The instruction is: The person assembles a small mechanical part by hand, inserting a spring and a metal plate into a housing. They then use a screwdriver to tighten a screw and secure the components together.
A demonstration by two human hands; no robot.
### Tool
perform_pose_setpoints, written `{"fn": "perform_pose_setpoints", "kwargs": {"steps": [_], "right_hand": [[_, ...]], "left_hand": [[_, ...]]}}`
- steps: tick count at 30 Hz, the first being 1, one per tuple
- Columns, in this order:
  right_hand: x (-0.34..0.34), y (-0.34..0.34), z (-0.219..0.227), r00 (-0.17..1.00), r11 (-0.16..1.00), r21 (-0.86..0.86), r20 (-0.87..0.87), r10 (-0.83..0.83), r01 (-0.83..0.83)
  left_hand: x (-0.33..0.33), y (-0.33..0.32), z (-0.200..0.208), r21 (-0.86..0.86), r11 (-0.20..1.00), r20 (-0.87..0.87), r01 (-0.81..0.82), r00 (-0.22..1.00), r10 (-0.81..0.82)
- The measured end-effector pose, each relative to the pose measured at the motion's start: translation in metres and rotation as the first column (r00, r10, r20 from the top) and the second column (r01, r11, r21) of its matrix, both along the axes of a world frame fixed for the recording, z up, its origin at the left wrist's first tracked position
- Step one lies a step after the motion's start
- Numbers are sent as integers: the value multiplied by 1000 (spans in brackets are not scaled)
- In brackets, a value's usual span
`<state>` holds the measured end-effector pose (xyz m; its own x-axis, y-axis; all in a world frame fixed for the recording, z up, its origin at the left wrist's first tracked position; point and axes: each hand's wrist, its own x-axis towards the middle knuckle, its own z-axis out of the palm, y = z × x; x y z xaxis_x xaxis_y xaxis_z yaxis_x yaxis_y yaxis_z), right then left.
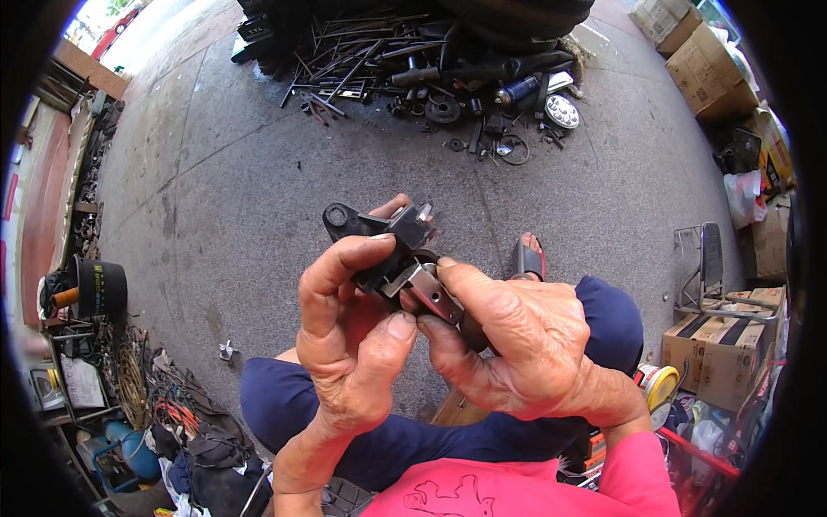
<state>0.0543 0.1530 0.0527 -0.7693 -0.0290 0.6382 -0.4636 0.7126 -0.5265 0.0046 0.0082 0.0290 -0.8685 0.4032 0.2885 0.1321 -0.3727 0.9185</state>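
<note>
In front of my lap, my left hand grips a black plastic housing with a round-holed lug at its far left end. Thumb and fingers close round it from the left. My right hand pinches a shiny metal bracket with a small hole in its face. The bracket sits against the near side of the housing; whether the two are joined cannot be made out. My left thumb tip also touches the bracket's lower edge. Fingers hide much of both parts.
A heap of metal rods, tools and parts lies on the concrete floor ahead. At left stand a black tub and tangled cables. Cardboard boxes and a folding metal frame are at right.
</note>
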Motion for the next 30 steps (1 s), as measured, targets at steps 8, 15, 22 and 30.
{"fn": "perform_pose_setpoints", "kwargs": {"steps": [8,15,22,30], "right_hand": [[-4,-2,0,998,989,-134,7,57,-56],[-2,-5,9,991,995,-44,94,94,-91],[-4,-12,2,1000,967,-252,-5,-25,23],[-2,-16,0,979,830,-558,169,110,3]], "left_hand": [[3,1,2,165,985,132,55,988,-77],[5,5,11,5,1000,80,-15,997,14],[3,4,8,13,999,57,-30,998,30],[3,10,13,126,989,96,-71,994,59]]}}
